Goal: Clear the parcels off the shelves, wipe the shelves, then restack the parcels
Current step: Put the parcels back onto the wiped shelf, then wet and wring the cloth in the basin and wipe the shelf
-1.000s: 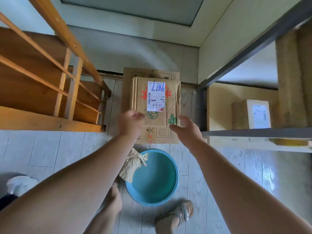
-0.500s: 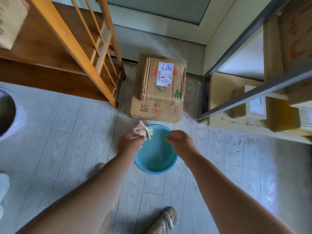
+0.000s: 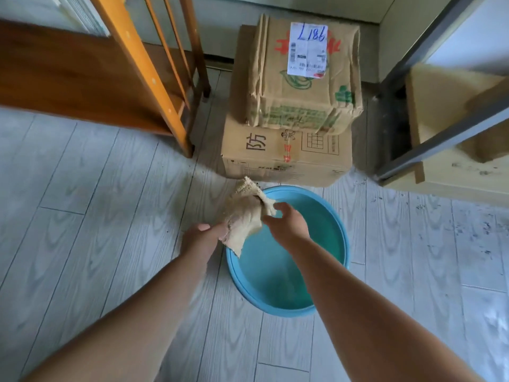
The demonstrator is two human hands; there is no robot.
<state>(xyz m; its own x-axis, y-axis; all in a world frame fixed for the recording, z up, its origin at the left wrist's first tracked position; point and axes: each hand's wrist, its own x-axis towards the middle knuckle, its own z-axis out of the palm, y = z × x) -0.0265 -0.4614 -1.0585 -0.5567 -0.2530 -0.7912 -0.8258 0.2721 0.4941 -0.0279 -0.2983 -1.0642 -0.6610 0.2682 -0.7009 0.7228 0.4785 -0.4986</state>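
Just above center frame, over the blue basin's (image 3: 334,216) upper-left rim, both hands pinch a beige cloth (image 3: 243,216) running diagonally: left hand (image 3: 202,239) its lower end, right hand (image 3: 287,223) its upper.

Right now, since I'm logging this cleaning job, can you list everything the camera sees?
Parcels: two, brown cardboard, stacked on the floor against the wall; the top one bears a white label.
Cloth: one, beige, held over the basin's left rim.
Basin: one, blue, on the floor in front of the parcels.
Wooden rack: one, orange-brown, at left.
Metal shelf: one, grey frame, at right, with a brown box on it.
Floor: pale grey planks, dirt specks at right.
Left hand: grips the cloth's lower part.
Right hand: pinches the cloth's upper part.
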